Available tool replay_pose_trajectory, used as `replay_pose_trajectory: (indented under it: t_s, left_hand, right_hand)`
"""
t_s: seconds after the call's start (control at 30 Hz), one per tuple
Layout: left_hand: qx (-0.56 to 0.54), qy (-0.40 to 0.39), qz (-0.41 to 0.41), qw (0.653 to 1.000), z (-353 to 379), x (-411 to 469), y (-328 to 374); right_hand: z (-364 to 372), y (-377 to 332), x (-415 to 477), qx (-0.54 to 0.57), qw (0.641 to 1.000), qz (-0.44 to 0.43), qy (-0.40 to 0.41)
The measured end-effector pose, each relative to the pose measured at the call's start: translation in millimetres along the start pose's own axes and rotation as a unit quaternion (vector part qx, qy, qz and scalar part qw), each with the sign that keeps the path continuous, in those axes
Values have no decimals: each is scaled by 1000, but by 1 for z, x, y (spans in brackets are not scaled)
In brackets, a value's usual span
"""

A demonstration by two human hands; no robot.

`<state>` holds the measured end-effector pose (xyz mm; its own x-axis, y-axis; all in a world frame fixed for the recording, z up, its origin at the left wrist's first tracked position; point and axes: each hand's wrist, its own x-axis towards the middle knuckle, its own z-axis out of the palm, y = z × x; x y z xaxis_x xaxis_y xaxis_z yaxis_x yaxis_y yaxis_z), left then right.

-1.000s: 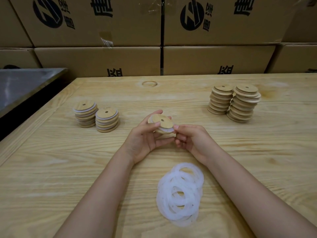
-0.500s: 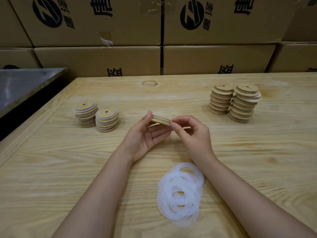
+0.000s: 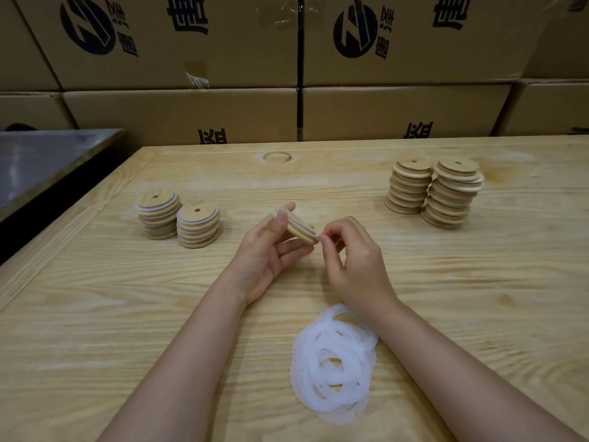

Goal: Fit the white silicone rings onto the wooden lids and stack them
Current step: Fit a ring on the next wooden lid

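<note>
Rings (image 3: 302, 378) are white, lids (image 3: 449, 199) tan (boxes (image 3: 178, 39) brown).

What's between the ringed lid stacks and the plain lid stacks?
Head view: the left hand holding one lid, the right hand pinching its edge, above bare tabletop.

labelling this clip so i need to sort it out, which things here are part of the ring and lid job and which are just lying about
Part of the job: held lid in the left hand, right hand pinching its rim; loose white rings; ringed lid stacks; bare lid stacks.
Just lying about: cardboard boxes; metal surface.
</note>
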<state>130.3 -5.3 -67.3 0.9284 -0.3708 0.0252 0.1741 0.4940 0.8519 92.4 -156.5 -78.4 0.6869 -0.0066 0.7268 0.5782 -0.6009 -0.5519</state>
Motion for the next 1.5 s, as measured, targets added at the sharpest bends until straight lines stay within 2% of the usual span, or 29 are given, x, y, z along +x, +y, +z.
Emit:
replay_pose_trajectory:
  t_s: [0.1,0.2,0.27,0.37,0.57,0.63,0.77,0.93,1.07,1.17,1.23,1.33,1.5]
  left_hand:
    - [34,41,62,997,-1,0,0]
    - [153,92,123,976,-2,1,-5]
    - [222,100,157,957,-2,3,-8]
    - [344,90,209,911,-4,4,-14]
    - [489,10,284,825,-2,1,-20]
    - [523,-7,286,803,-2,0,-20]
    - [563,-22,280,778,-1,-1,-18]
    - [546,-19,285,788,-2,-2,-19]
    - [528,-1,251,811,-5,-1,-20]
    - [525,13,232,819,-5,0,-19]
    - [494,20,209,844,-5,1,-19]
    - [465,21,190,864,-4,2,-18]
    - [436,16,173,883,-5,3,-17]
  right_hand:
    - [0,1,0,9,999,33,-21]
    - [-1,4,2,66,994,86,-5]
    - [-1,5,4,100,987,123,5]
    - [1,7,4,160,970,179,-31]
    - [3,9,5,299,911,267,-93]
    - [2,10,7,344,892,276,-100]
    - [0,10,8,355,896,247,-104]
    - [0,11,6,331,913,227,-75]
    - [-3,15,9,368,892,258,-50]
    - [-5,18,10,280,928,244,-33]
    - [-4,18,10,264,933,242,-25]
    - [-2,16,9,282,925,254,-13]
    - [0,14,10,359,883,304,-14]
